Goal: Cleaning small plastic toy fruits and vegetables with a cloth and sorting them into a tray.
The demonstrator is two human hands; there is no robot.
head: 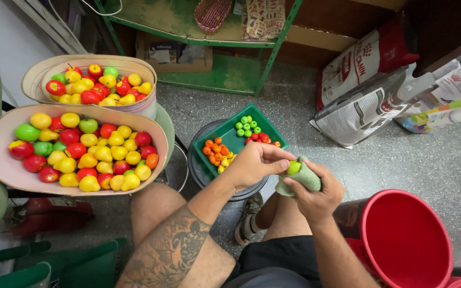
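We are gripping a pale green cloth [306, 179] in our right hand [316, 193], fingers curled closed around it, and a small lime-green fruit figure [293, 168] is sitting wrapped in the top of that cloth. Our left hand [253, 162] is coming in from the left, fingers bent and thumb tip pressing on the green fruit, so both hands are touching it above our knees.

Just beyond the left hand a green tray [267, 121] is resting on a dark round bin [203, 170]. In the tray we are seeing small green balls [246, 126] at the far side, small orange ones [213, 150] nearer the left hand, a few yellow ones [224, 160] right by its knuckles, and small red ones [262, 137] just past its fingers.

Well to the left of the left hand two tan oval baskets are standing: the near basket [1, 160] is full of yellow, red and green fruit figures, and the far basket [34, 77] behind it is holding the same mix.

To the right of the right hand, near our thigh, a red bucket [406, 237] is standing on the grey floor [444, 160]. Far beyond both hands a green metal shelf [225, 72] is showing, and printed bags [369, 101] are lying on the floor beyond the right hand.
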